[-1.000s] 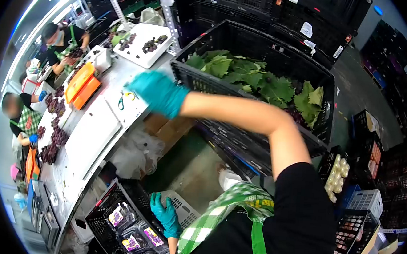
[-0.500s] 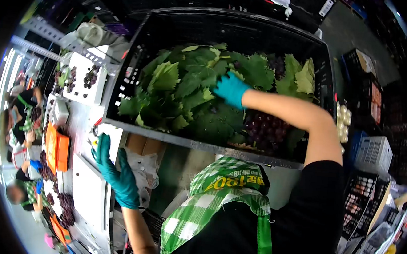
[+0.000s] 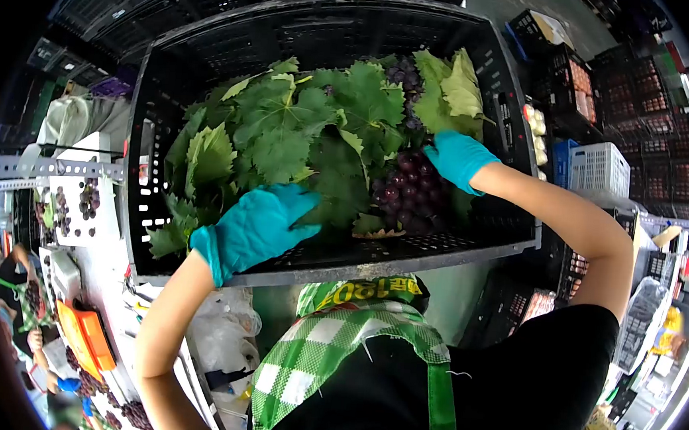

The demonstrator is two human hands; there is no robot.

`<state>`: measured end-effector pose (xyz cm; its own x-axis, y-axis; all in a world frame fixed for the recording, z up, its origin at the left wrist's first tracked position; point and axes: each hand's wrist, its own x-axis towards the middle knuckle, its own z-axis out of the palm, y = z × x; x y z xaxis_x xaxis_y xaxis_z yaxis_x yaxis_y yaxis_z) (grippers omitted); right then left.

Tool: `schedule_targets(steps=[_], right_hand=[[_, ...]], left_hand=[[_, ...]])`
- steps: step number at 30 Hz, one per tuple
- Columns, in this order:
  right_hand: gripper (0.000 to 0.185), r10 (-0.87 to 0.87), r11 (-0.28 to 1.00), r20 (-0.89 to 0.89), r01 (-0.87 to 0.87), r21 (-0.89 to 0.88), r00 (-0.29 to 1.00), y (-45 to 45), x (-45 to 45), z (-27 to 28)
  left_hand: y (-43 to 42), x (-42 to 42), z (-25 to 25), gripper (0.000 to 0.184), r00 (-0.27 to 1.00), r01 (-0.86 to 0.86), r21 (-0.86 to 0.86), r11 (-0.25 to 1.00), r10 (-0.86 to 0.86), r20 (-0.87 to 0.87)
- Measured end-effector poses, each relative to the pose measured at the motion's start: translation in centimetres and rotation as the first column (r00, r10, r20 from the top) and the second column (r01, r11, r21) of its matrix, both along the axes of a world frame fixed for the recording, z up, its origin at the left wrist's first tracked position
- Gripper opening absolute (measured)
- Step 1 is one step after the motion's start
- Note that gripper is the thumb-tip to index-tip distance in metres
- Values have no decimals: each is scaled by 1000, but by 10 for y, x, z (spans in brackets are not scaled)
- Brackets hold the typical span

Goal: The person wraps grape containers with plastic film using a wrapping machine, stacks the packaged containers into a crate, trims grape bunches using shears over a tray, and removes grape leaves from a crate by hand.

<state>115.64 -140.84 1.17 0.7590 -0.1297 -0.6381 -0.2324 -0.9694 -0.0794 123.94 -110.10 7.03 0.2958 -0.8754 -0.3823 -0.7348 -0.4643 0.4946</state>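
A large black plastic crate [image 3: 325, 268] holds green grape leaves [image 3: 283, 127] spread over bunches of dark grapes. My left hand [image 3: 257, 229], in a teal glove, reaches over the crate's near left part with its fingers spread, above or against the leaves. One bunch of dark red grapes [image 3: 410, 189] shows uncovered at the near right. Beside its upper right edge is my right hand [image 3: 462, 161], also gloved, with fingers bent together and tips partly hidden; whatever they hold is not visible. Paler leaves [image 3: 459, 87] and more dark grapes [image 3: 405, 83] are just beyond it.
To the left, a white worktable bears a white tray [image 3: 81, 205] with loose grapes and an orange scale [image 3: 87, 337]. Other people stand farther left. Stacked black crates [image 3: 656, 93] and a white basket [image 3: 599, 169] are on the right. A plastic bag [image 3: 224, 334] is below the crate.
My left hand has moved from outside the crate to over the leaves inside it. My right hand has shifted right, from the middle leaves to the uncovered grapes. The view has also shifted.
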Motion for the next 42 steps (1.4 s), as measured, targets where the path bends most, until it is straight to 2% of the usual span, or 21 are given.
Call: schedule_targets(steps=[2, 3, 5, 8, 10, 15, 16, 18, 20, 23, 24, 26, 27, 30, 32, 33, 34, 36, 37, 40, 42], right_hand=[[61, -197, 979, -343, 205, -14, 919, -5, -13, 5], [64, -539, 772, -422, 628, 99, 729, -5, -30, -7], [76, -718, 182, -623, 948, 262, 310, -21, -59, -71], [78, -886, -147, -443, 827, 543, 134, 27, -29, -26], [77, -957, -43, -259, 816, 576, 132, 24, -34, -58], [69, -935, -177, -337, 673, 718, 113, 26, -36, -75], [58, -986, -85, -162, 739, 668, 33, 28, -32, -99], [52, -894, -307, -434, 547, 779, 115, 44, -32, -66], [48, -844, -318, -494, 547, 774, 210, 56, -27, -43], [66, -814, -259, -467, 504, 824, 345, 65, -3, -38], [74, -814, -191, -428, 515, 836, 393, 70, 9, -29], [85, -764, -78, -332, 431, 899, 553, 85, 30, 5], [87, -753, 105, -177, 381, 918, 634, 91, 44, 23], [72, -583, 452, 280, 18, 892, 762, 128, 65, 89], [91, -212, 814, 555, -169, 555, 804, 166, 68, 155], [91, -48, 850, 694, -336, 406, 718, 191, 69, 174], [91, 103, 845, 802, -478, 242, 589, 207, 71, 187], [83, 383, 687, 913, -704, -181, 139, 238, 67, 211], [82, 417, 603, 909, -757, -252, 30, 257, 60, 225], [66, 460, 376, 883, -881, -287, -92, 308, 47, 263], [54, 528, 310, 845, -945, -105, 80, 347, 34, 289]], left_hand=[[-28, 1, 2, 58, 975, -44, 110, 993, 67, -210], [-42, 3, -5, 65, 958, -60, 96, 994, 84, -273], [-74, 4, -33, 78, 868, -168, 54, 984, 174, -465], [-137, 4, -91, 91, 661, -409, 86, 909, 360, -658], [-157, 0, -105, 88, 576, -398, 161, 903, 383, -722], [-161, -2, -125, 80, 195, -352, 104, 930, 181, -964], [-159, -1, -116, 78, 249, -380, 139, 915, 246, -937], [-147, 0, -103, 73, 340, -449, 216, 867, 389, -856], [-136, 10, -117, 65, 346, -412, 194, 890, 350, -870], [-107, 20, -97, 62, 322, -478, 126, 869, 307, -896], [-95, 19, -77, 60, 320, -628, 172, 759, 454, -831], [-73, 23, -49, 59, 173, -728, 119, 675, 349, -921], [-62, 31, -44, 57, 139, -742, 114, 661, 318, -938], [-26, 23, 5, 48, 286, -882, -237, 408, 61, -956], [9, 15, 29, 51, 254, -940, -250, 232, -13, -967], [32, 10, 34, 53, 221, -957, -236, 170, -106, -970], [45, 4, 42, 56, 385, -914, -402, 61, -183, -904], [74, -15, 70, 60, 350, -937, -344, -67, -173, -921], [89, -29, 80, 60, 375, -925, -341, -170, -250, -892], [138, -57, 79, 64, 433, -892, -347, -291, -329, -839], [164, -87, 81, 67, 529, -825, -378, -420, -337, -779]])
